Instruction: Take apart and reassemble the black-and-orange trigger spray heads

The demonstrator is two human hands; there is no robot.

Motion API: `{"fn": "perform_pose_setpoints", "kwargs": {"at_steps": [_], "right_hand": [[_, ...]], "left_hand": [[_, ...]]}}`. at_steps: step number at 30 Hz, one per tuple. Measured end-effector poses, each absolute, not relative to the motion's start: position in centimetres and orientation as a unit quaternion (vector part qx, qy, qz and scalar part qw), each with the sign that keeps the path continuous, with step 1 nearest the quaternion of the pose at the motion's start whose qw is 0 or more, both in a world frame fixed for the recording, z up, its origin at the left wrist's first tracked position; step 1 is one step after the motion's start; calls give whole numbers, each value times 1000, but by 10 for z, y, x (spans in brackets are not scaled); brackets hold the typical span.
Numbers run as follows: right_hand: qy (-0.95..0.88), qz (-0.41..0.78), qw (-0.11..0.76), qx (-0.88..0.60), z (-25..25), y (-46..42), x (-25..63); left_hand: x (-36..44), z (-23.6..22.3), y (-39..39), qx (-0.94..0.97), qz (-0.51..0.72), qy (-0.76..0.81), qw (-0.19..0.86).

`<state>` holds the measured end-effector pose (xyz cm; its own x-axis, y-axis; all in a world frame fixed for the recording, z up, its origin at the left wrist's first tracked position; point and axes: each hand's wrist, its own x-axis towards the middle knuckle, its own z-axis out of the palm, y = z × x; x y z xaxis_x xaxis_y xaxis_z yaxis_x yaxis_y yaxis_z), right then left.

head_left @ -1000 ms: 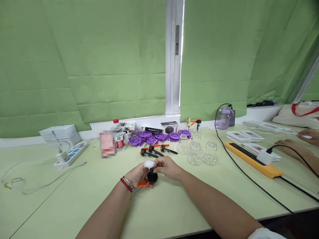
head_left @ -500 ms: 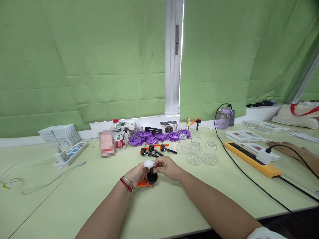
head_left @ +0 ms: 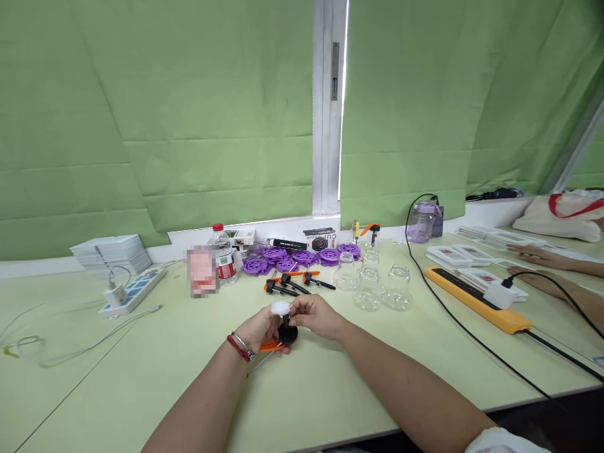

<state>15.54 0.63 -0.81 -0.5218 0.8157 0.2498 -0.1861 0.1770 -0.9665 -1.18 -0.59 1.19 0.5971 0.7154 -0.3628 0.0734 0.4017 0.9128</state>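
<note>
In front of me, my left hand (head_left: 258,329) is closed around a black stemmed part (head_left: 287,333) with a round black disc and a white rounded top. An orange strip (head_left: 270,346) and a thin metal rod stick out below that hand; whether they join the black part I cannot tell. From the right, my right hand (head_left: 314,314) pinches at the stem just under the white top, and its fingertips partly hide the spot. Beyond my hands lie several black handled pieces (head_left: 289,283), some with orange strips.
Purple spoked discs (head_left: 302,258) lie behind the black pieces, beside a red-capped bottle (head_left: 225,261). Several clear jars (head_left: 367,292) stand to the right, near a yellow power strip (head_left: 476,301) with a trailing cable. Another person's hands (head_left: 535,258) rest at far right. A white power strip (head_left: 134,292) lies left.
My two hands and the black part stay almost in place. At far right, a second hand of the other person has come into view above the first. The view has shifted slightly.
</note>
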Motion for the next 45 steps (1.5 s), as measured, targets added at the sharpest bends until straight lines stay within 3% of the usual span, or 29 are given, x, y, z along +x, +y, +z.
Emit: {"fn": "perform_pose_setpoints", "kwargs": {"at_steps": [45], "right_hand": [[-643,592,415,-252,-6,4,158]], "left_hand": [[-12,12,-6,509,216,388,737]]}}
